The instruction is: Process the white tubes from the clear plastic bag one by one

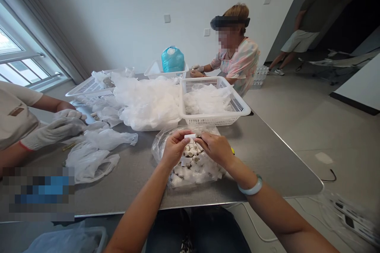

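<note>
My left hand (173, 148) pinches a small white plastic pipe fitting (190, 136) between thumb and fingers. Close against its right end, my right hand (218, 148) is closed around a tool; a yellow end (233, 151) pokes out behind the palm and a dark tip shows at the fingers. The tool's exact kind is hidden by the hand. Below both hands lies an opened clear plastic bag (175, 182) full of similar white fittings (190, 151), several of them tee-shaped.
A white basket (237, 112) of plastic bags stands beyond my hands, beside a large heap of bags (145, 102). At left, a co-worker's gloved hands (59, 128) are near loose bags (92, 146). Another person (237, 59) sits across the grey table (267, 166).
</note>
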Demonstrator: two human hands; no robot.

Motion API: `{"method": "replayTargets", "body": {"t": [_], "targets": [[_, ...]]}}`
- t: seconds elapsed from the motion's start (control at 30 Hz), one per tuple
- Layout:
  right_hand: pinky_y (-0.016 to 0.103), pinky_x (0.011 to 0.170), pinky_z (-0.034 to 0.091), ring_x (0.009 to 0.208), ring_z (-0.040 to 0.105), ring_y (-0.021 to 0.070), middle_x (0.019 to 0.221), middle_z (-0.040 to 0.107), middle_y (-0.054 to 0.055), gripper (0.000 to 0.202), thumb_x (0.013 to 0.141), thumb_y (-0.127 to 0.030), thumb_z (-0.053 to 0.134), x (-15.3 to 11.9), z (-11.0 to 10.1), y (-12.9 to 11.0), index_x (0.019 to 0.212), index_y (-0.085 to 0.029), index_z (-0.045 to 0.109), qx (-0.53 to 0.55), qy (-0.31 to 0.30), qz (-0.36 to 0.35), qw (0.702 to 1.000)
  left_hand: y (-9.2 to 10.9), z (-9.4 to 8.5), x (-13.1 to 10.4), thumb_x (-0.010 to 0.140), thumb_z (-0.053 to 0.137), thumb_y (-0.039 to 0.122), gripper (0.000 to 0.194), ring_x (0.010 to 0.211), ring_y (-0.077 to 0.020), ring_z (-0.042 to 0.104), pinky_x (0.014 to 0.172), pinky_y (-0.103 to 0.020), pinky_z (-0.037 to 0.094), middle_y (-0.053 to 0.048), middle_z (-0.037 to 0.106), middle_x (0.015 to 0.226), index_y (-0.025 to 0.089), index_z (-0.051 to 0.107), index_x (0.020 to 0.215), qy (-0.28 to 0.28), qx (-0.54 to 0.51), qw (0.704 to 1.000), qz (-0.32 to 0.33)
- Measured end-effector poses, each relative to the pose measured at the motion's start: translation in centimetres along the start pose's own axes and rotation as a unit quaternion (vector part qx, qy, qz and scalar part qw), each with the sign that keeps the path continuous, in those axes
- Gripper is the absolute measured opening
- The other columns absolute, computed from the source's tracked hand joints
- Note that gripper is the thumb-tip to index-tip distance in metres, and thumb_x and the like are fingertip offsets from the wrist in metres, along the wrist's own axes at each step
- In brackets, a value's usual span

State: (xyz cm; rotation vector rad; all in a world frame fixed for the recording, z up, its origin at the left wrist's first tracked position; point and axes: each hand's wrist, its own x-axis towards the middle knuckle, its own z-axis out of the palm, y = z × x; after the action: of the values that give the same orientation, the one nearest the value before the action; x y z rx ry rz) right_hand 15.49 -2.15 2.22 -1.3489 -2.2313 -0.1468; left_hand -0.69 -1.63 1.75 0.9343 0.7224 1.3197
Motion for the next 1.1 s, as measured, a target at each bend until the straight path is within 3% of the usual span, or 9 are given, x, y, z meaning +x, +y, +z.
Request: {"method": "replayTargets", "body": {"t": [0.2, 0.43, 0.57, 0.8, 0.9, 1.1], "targets": [[0.026, 0.050, 0.023, 0.055, 0.055, 0.0124, 0.063, 0.062, 0.004, 0.057, 0.096, -0.047, 0.015, -0.08, -0.12, -0.11, 0.071, -0.018, 0.057, 0.012, -0.003, -0.006, 1.000, -0.08, -0.42, -0.06, 0.060, 0.077, 0.032, 0.028, 0.057, -0.0118, 0.061, 0.057, -0.024, 0.051, -0.003, 0.069, 0.068, 0.014, 0.070, 0.081, -0.012, 0.068, 0.998, -0.005], [0.025, 0.051, 0.024, 0.056, 0.056, 0.0129, 0.063, 0.062, 0.004, 0.055, 0.096, -0.047, 0.016, -0.01, -0.17, -0.17, 0.074, -0.018, 0.057, 0.017, -0.002, 0.005, 1.000, -0.11, 0.19, -0.36, 0.062, 0.077, 0.024, 0.024, 0.072, -0.0143, 0.062, 0.064, -0.024, 0.053, -0.003, 0.068, 0.080, 0.018, 0.071, 0.085, 0.001, 0.155, 0.985, 0.078], [0.026, 0.051, 0.024, 0.055, 0.055, 0.0128, 0.062, 0.062, 0.004, 0.056, 0.096, -0.045, 0.014, -0.07, -0.18, -0.34, 0.071, -0.018, 0.057, 0.013, -0.009, 0.011, 1.000, -0.10, 0.22, -0.46, 0.066, 0.074, 0.025, 0.023, 0.065, -0.0124, 0.059, 0.058, -0.023, 0.051, -0.005, 0.066, 0.090, 0.020, 0.072, 0.089, -0.001, 0.217, 0.969, 0.121], [0.025, 0.050, 0.022, 0.055, 0.056, 0.0129, 0.063, 0.062, 0.004, 0.057, 0.096, -0.049, 0.016, -0.04, -0.16, -0.22, 0.075, -0.018, 0.058, 0.011, 0.002, 0.018, 1.000, 0.01, 0.44, -0.58, 0.071, 0.070, 0.029, 0.019, 0.086, -0.0184, 0.063, 0.078, -0.030, 0.051, -0.007, 0.068, 0.099, 0.018, 0.069, 0.087, -0.023, 0.158, 0.983, 0.091], [0.025, 0.049, 0.022, 0.054, 0.055, 0.0128, 0.061, 0.062, 0.004, 0.056, 0.095, -0.050, 0.018, -0.10, -0.14, -0.33, 0.071, -0.018, 0.058, 0.000, 0.001, 0.020, 1.000, -0.09, 0.25, -0.43, 0.068, 0.073, 0.025, 0.016, 0.096, -0.0209, 0.060, 0.083, -0.031, 0.049, -0.007, 0.067, 0.097, 0.019, 0.070, 0.082, -0.010, 0.187, 0.972, 0.140], [0.025, 0.050, 0.023, 0.054, 0.056, 0.0127, 0.061, 0.062, 0.004, 0.054, 0.096, -0.046, 0.020, -0.13, -0.21, -0.62, 0.071, -0.018, 0.059, 0.003, 0.005, 0.016, 1.000, -0.37, -0.38, -0.30, 0.067, 0.072, 0.020, 0.026, 0.088, -0.0198, 0.057, 0.072, -0.029, 0.048, -0.007, 0.060, 0.098, 0.026, 0.072, 0.093, 0.017, 0.300, 0.933, 0.196]]}}
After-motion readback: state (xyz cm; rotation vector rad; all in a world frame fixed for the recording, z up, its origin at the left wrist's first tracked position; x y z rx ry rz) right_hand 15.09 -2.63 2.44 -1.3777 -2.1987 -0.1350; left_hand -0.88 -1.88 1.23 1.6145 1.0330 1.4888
